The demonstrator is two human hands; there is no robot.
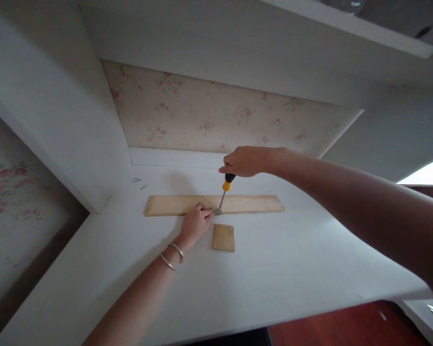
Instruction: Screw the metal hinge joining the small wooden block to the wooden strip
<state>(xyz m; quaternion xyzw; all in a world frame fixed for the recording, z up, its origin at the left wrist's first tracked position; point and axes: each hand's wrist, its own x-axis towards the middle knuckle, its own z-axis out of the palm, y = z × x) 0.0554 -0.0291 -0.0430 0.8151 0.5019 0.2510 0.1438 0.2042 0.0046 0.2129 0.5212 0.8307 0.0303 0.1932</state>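
Observation:
A long, pale wooden board (250,203) lies flat across the white desktop. My right hand (248,161) is wrapped round the black and yellow handle of a screwdriver (226,185). Its shaft slants down, and the tip meets a small metal piece (217,211) at the board's near edge. With fingers and thumb closed, my left hand (196,222) pinches that metal piece from the left and rests against the board. Whether a screw sits under the tip is too small to tell. A small square wooden piece (223,238), with small dark holes along its far edge, lies just nearer to me.
A few thin greenish sticks (136,180) lie at the back left. A white side panel (90,144) rises on the left, and a white shelf (216,57) overhangs the desktop. Floral wallpaper (205,110) covers the back. The desktop's front edge (303,315) borders a red floor (328,329).

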